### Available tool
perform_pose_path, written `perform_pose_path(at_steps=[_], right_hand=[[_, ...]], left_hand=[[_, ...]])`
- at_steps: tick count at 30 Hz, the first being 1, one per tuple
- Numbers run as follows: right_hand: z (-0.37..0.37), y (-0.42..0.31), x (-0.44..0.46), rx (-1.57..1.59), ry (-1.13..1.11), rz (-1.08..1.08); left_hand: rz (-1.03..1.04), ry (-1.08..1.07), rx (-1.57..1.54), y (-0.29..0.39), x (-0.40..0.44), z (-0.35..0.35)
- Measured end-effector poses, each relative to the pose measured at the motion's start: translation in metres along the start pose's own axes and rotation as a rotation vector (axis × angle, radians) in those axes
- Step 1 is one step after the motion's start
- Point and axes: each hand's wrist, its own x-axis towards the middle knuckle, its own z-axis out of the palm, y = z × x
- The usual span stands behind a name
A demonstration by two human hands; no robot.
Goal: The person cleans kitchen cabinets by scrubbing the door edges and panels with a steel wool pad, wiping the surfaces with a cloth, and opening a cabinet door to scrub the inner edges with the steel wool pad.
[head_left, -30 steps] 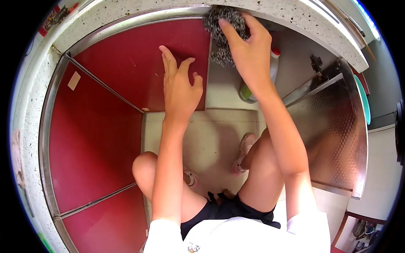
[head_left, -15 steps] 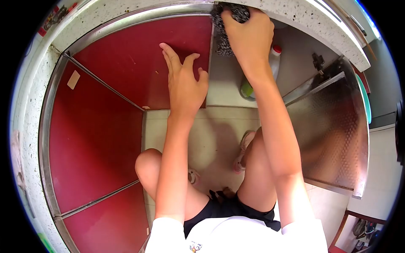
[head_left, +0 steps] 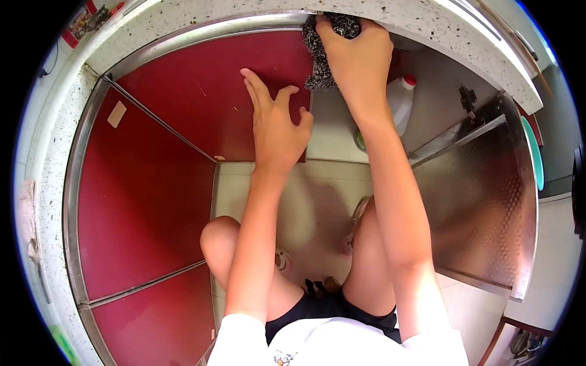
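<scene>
Head view: the right hand [head_left: 362, 67] is grasping a speckled cloth [head_left: 318, 60], bunching along its left side. The left hand [head_left: 278, 125] is spreading its fingers.

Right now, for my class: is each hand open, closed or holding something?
Left hand: open, nothing in its grasp.
Right hand: closed on the dark speckled cloth.

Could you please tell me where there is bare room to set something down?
Bare floor shows between the shoes and the red door behind the left hand; a smaller patch on the cabinet base lies between that door and the bottle. It is crowded by the counter, where the right hand grips the dark cloth.
</scene>
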Motion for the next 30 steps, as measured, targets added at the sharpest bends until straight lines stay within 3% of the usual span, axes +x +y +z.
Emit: perform_pose_path(at_steps=[8,14,18,21,26,30], right_hand=[[0.004,0.011,-0.002,0.179,0.047,-0.016],[0.007,0.008,0.006,-0.050,0.033,-0.002],[0.001,0.006,0.002,-0.002,-0.055,0.042],[0.008,0.000,0.006,-0.013,0.056,-0.064],[0.003,0.001,-0.002,-0.018,-0.046,0.082],[0.015,0.000,-0.001,0.028,0.097,-0.011]], left_hand=[[0.022,0.030,-0.008,0.003,0.001,0.001],[0.037,0.000,0.005,0.001,-0.004,0.000],[0.037,-0.008,-0.023,0.005,0.000,-0.006],[0.050,-0.006,-0.002,0.003,0.002,-0.006],[0.041,-0.002,-0.027,0.004,0.000,-0.007],[0.066,0.012,-0.042,-0.001,-0.001,-0.007]])
